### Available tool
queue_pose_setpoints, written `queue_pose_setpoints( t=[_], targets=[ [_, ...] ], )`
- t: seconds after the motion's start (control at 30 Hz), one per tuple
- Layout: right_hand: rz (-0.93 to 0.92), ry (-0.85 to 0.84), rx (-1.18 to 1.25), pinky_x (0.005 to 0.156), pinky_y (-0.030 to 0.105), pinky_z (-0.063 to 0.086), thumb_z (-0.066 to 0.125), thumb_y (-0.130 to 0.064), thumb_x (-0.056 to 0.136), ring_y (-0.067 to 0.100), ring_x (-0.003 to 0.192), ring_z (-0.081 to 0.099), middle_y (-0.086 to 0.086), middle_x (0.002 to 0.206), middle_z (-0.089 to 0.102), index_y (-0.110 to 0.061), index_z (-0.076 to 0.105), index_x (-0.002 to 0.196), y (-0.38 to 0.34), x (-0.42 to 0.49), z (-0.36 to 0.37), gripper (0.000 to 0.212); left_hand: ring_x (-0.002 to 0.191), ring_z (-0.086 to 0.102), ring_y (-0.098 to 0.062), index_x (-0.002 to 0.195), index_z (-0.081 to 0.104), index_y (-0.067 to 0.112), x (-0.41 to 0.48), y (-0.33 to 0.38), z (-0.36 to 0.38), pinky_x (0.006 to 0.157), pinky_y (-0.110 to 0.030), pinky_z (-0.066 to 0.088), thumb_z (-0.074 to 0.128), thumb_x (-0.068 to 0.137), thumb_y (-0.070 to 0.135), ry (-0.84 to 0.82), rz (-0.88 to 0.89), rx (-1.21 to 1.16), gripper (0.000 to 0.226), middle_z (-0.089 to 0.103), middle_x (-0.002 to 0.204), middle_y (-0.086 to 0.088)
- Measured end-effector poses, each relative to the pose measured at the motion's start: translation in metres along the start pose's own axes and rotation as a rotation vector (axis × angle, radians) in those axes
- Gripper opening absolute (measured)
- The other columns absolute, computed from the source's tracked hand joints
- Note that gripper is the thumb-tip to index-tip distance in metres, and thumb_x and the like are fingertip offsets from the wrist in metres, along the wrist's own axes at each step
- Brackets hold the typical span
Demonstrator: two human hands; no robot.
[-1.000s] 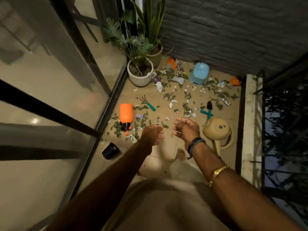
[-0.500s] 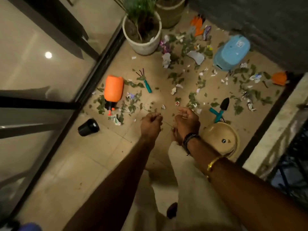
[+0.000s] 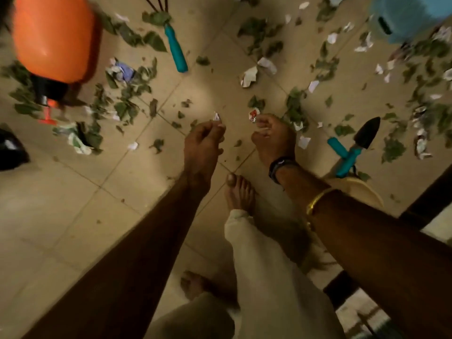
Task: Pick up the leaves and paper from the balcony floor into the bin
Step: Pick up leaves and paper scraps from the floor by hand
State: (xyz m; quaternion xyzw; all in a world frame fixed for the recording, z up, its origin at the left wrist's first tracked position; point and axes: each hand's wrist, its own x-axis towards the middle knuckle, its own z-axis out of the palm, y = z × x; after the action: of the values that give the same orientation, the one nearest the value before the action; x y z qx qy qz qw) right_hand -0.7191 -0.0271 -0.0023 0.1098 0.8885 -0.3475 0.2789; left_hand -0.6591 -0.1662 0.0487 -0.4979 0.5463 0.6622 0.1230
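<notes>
Green leaf bits (image 3: 127, 108) and torn paper scraps (image 3: 249, 77) lie scattered over the beige balcony tiles. My left hand (image 3: 203, 143) reaches down to the floor and pinches a small white paper scrap (image 3: 216, 116) at its fingertips. Beside it, my right hand (image 3: 274, 139) has its fingers curled and pinches a red-and-white paper scrap (image 3: 253, 115). A light blue bin (image 3: 403, 18) lies at the top right edge, partly cut off and blurred.
An orange spray bottle (image 3: 53, 37) lies at top left, a teal-handled hand rake (image 3: 176, 52) beside it. A trowel (image 3: 354, 145) and a beige watering can (image 3: 364, 194) sit right of my right arm. A black pot (image 3: 9, 150) is at the left edge. My bare foot (image 3: 239, 192) stands below the hands.
I have bent down much closer to the floor. Both hands dropped from mid-air to tile level and closed their fingertips on paper scraps.
</notes>
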Motion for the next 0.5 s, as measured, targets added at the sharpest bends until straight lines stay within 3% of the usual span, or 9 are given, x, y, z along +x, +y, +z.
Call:
queue_pose_setpoints(
  t=[0.1,0.17,0.23,0.3,0.37,0.5],
  targets=[
    [-0.064,0.088,-0.156,0.091,0.031,0.048,0.063,-0.013,0.084,0.025,0.106,0.058,0.011,0.122,0.058,-0.016,0.062,0.130,0.039,0.050,0.039,0.046,0.106,0.064,-0.023,0.099,0.069,0.022,0.047,-0.041,0.013,0.088,-0.039,0.055,0.058,0.097,0.023,0.021,-0.001,-0.076,0.011,0.069,0.112,-0.005],
    [-0.089,0.162,-0.248,0.091,0.025,0.041,0.066,-0.014,0.088,0.024,0.112,0.054,0.010,0.130,0.050,-0.019,0.051,0.142,0.063,0.079,0.059,0.056,0.106,0.064,-0.020,0.100,0.069,0.020,0.071,-0.067,0.021,0.084,-0.034,0.055,0.059,0.097,0.022,0.018,0.001,-0.140,0.011,0.069,0.112,-0.003],
    [-0.188,0.213,-0.283,0.094,0.028,0.043,0.066,-0.019,0.091,0.024,0.111,0.055,0.010,0.133,0.047,-0.021,0.045,0.147,0.081,0.100,0.073,0.060,0.108,0.065,-0.018,0.107,0.070,0.018,0.091,-0.087,0.027,0.087,-0.032,0.055,0.060,0.096,0.023,0.024,0.015,-0.197,0.015,0.069,0.116,-0.002],
    [-0.285,0.252,-0.320,0.090,0.029,0.041,0.064,-0.022,0.093,0.029,0.106,0.057,0.012,0.127,0.051,-0.019,0.056,0.137,0.096,0.118,0.079,0.045,0.111,0.066,-0.017,0.111,0.070,0.018,0.106,-0.100,0.032,0.092,-0.033,0.055,0.061,0.096,0.024,0.026,0.031,-0.252,0.019,0.069,0.117,-0.002],
    [-0.331,0.292,-0.297,0.077,0.026,0.034,0.066,-0.024,0.090,0.031,0.097,0.059,0.013,0.112,0.060,-0.015,0.068,0.115,0.106,0.129,0.080,0.026,0.112,0.065,-0.015,0.110,0.069,0.020,0.114,-0.109,0.038,0.096,-0.033,0.055,0.060,0.097,0.024,-0.013,0.035,-0.310,0.016,0.069,0.117,0.000],
    [-0.376,0.294,0.063,0.076,0.026,0.055,0.077,-0.026,0.084,0.013,0.085,0.066,0.002,0.096,0.071,-0.017,0.075,0.101,0.102,0.111,0.080,0.020,0.096,0.063,-0.017,0.093,0.063,0.021,0.118,-0.114,0.055,0.085,-0.033,0.051,0.052,0.101,0.028,-0.150,0.026,-0.399,0.016,0.066,0.094,0.005]
  ],
)
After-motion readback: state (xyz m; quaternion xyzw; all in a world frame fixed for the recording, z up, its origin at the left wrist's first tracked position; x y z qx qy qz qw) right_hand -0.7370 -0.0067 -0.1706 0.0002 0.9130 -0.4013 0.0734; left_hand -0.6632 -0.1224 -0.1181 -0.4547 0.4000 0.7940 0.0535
